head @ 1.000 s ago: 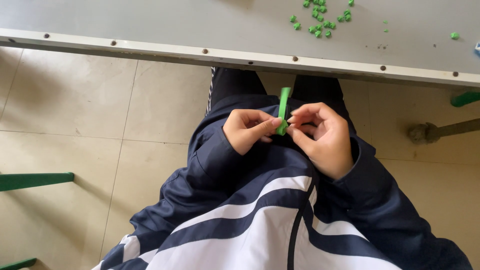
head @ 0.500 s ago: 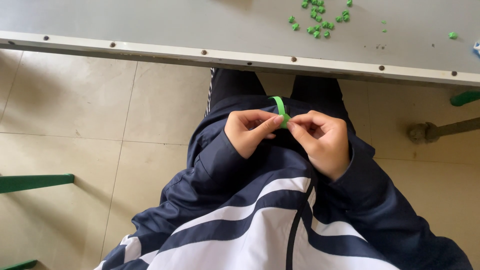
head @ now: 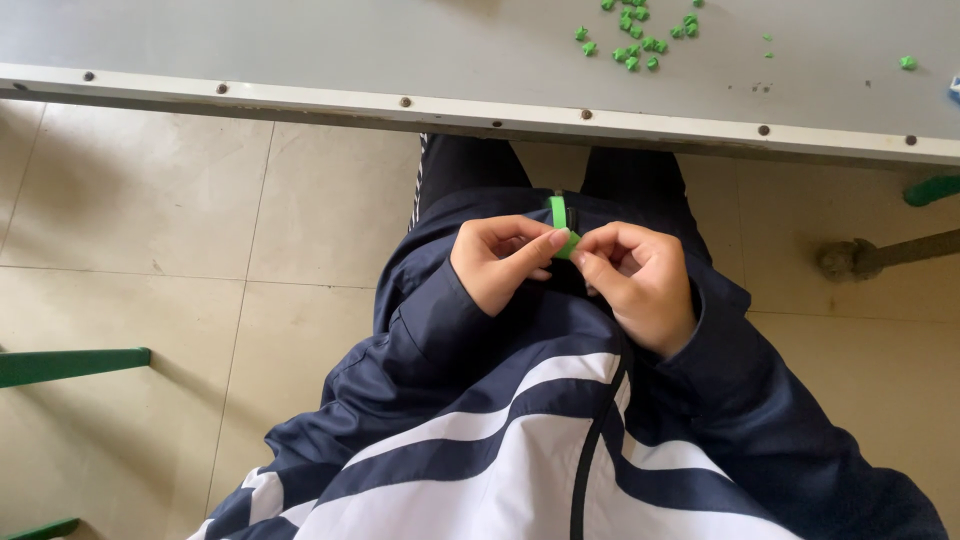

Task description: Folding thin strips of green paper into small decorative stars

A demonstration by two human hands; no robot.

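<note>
Strip (head: 561, 222) of green paper sits pinched between both hands over the lap, just below the table (head: 300, 60) edge, its free end standing up toward the table. Left hand (head: 497, 262) is closed on it, thumb and forefinger meeting at the folded part; right hand (head: 640, 285) is likewise closed on the same spot from the other side. To fold well, I judge each wrap should be kept snug, edges lined up, creased with fingertips, without crushing it. Small green stars (head: 640, 40) lie scattered on the table, well apart.
</note>
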